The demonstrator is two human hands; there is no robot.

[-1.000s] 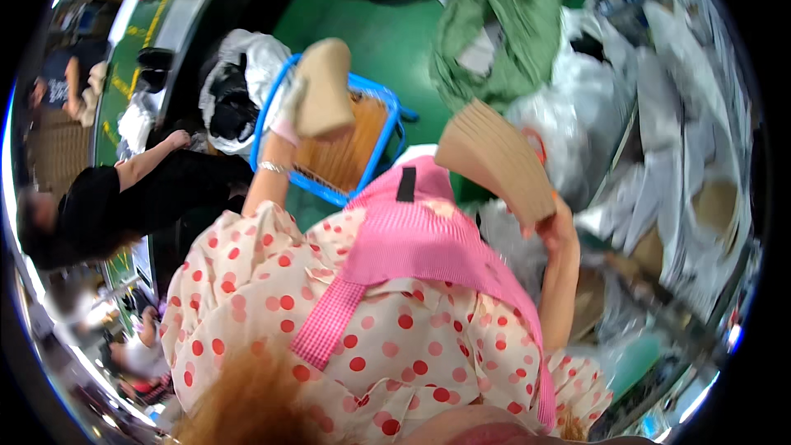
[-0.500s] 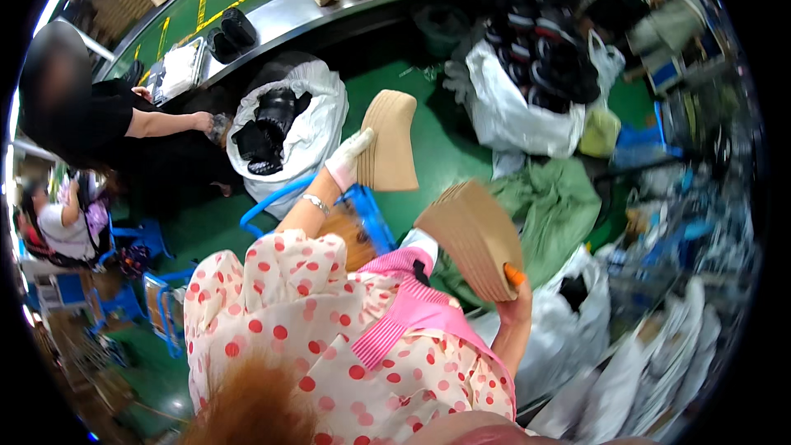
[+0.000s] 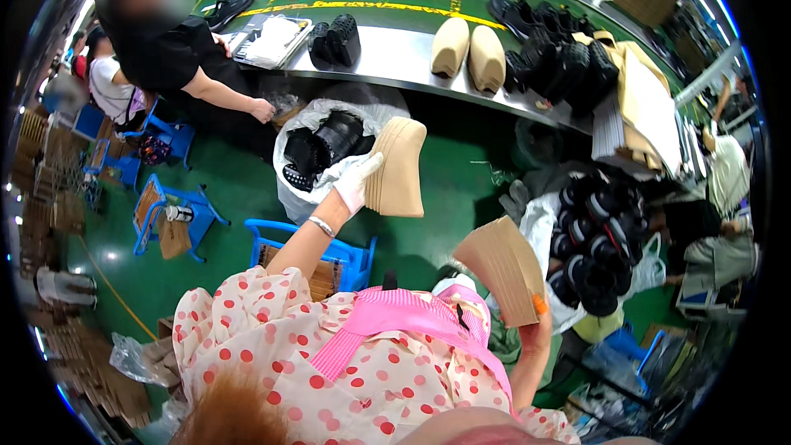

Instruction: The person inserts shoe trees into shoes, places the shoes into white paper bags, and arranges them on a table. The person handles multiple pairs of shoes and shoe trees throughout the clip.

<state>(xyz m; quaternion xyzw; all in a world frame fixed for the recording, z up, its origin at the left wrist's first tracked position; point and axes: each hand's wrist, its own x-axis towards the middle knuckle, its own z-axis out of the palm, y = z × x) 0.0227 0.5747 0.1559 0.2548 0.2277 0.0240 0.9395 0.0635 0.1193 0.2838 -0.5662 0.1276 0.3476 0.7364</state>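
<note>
My left hand point(image 3: 356, 183), in a white glove, is closed on the left edge of a stack of curved brown cardboard pieces point(image 3: 404, 169). The stack is held up in front of me, its layered edges facing left. On the right, my right hand point(image 3: 532, 336) grips the lower end of a second stack of brown cardboard pieces point(image 3: 501, 268). Something orange covers one of its fingertips; the other fingers are partly hidden by the stack. The two stacks are apart, both above the green floor.
Ahead runs a conveyor table point(image 3: 395, 33) with black shoes, beige shoe forms point(image 3: 470, 53) and a white tray. A sack of black shoe parts point(image 3: 329, 144) stands beyond my left hand, a sack of shoes point(image 3: 597, 239) to the right. Blue stools stand left; a person in black point(image 3: 177, 58) is nearby.
My view has turned right and shows more of the conveyor table. Both hands still hold their stacks; the right one now sits a little lower and farther right in the picture.
</note>
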